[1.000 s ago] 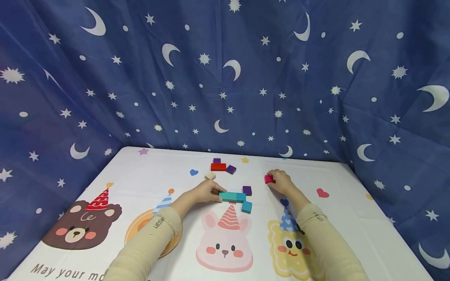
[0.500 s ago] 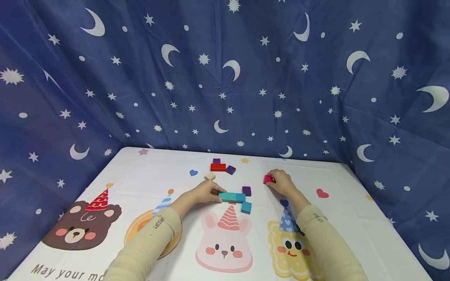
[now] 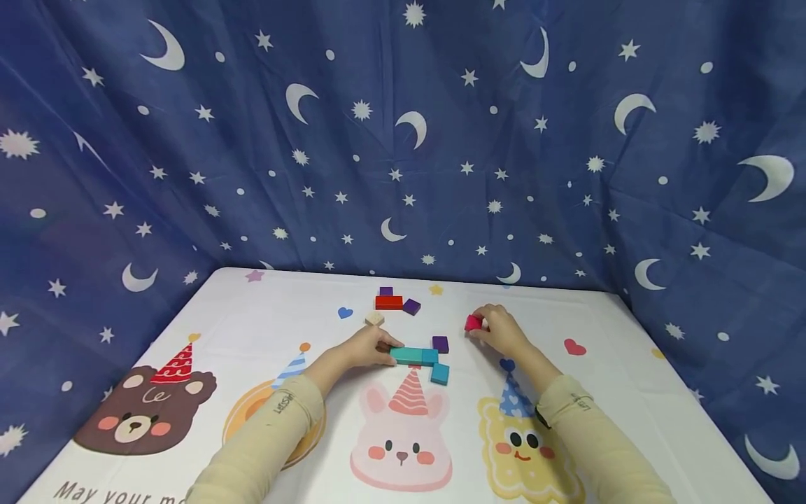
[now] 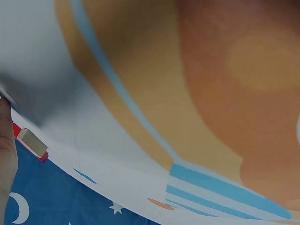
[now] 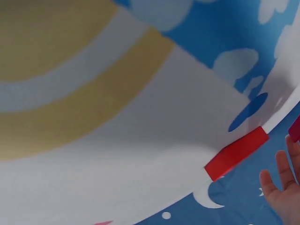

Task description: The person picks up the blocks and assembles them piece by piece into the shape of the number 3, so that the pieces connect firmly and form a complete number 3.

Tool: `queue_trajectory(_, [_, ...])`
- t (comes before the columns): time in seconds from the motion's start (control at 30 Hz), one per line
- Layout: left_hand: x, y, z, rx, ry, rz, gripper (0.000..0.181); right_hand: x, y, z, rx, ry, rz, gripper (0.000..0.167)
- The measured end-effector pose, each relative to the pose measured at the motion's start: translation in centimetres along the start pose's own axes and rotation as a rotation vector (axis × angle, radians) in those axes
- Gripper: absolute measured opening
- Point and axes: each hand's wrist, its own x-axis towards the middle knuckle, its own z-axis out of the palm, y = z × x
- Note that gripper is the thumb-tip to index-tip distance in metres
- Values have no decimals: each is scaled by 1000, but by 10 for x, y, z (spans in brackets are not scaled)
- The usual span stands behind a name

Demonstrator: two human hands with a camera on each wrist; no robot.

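While the left hand (image 3: pixel 370 347) pinches the left end of a teal block (image 3: pixel 406 355), the right hand (image 3: pixel 502 332) grips a pink block (image 3: pixel 473 323) farther right and farther back. Looks early to me: teal's lined up with a blue block (image 3: pixel 429 357), but the red block (image 3: pixel 388 303), cream block (image 3: pixel 374 319) and two purple blocks (image 3: pixel 412 306) lie apart, far side. All crisp-edged cuboids, maybe painted wood, on smooth printed cloth (image 3: pixel 283 315).

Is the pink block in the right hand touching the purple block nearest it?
Apart. The head view shows white tablecloth between the pink block, pinched in the right hand, and the purple block.
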Motion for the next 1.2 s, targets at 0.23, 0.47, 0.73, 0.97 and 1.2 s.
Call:
queue_trajectory(0.23, [3,-4,-1,-25,-9,-3,33,-8,-10,-9,33,-15,6,34])
queue_trajectory(0.47, [7,-11,4,-27,-30,73,35,-24,-15,-12,18,19,13,32])
queue_trajectory(0.73, [0,1,2,19,14,-24,34,-35,-31,-13,28,1,-17,28])
queue_trajectory(0.97, [-2,1,0,0,-5,-1,34,-46,-46,-5,34,-71,30,28])
queue_trajectory(1.2, [0,1,0,6,-2,-23,34,-53,-57,-4,7,-57,-1,26])
